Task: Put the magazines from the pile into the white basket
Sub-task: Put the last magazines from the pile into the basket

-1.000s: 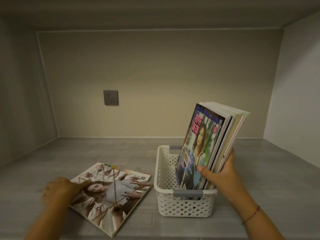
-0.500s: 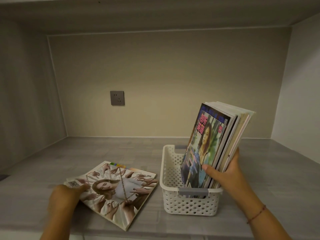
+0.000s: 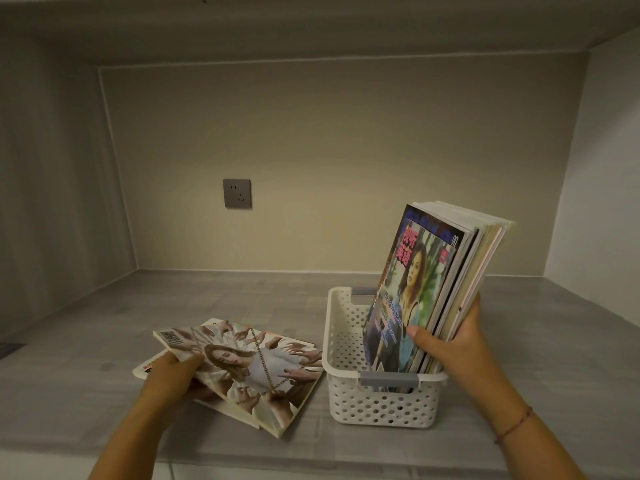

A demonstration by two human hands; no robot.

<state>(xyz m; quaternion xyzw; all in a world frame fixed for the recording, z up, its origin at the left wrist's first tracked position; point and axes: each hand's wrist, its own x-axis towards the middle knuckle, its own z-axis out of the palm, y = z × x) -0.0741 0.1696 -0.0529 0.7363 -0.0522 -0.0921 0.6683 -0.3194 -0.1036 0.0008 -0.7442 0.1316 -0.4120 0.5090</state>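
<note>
A white perforated basket (image 3: 346, 393) stands on the grey shelf, right of centre. Several magazines (image 3: 433, 289) stand upright in it, leaning right, and my right hand (image 3: 446, 344) grips their lower edge. To the left lies the pile: the top magazine (image 3: 249, 368), whose cover shows a woman ringed by hands, is tilted up at its left edge, with my left hand (image 3: 173, 375) holding that edge. Another magazine (image 3: 147, 367) lies flat beneath it, mostly hidden.
The shelf is a recess with a back wall, side walls and a low ceiling. A grey power socket (image 3: 237, 193) sits on the back wall. The shelf's front edge runs just below my forearms.
My left hand has taken hold of the top magazine's left edge and lifted it off the one below. The right hand stays on the upright magazines. The camera has shifted slightly.
</note>
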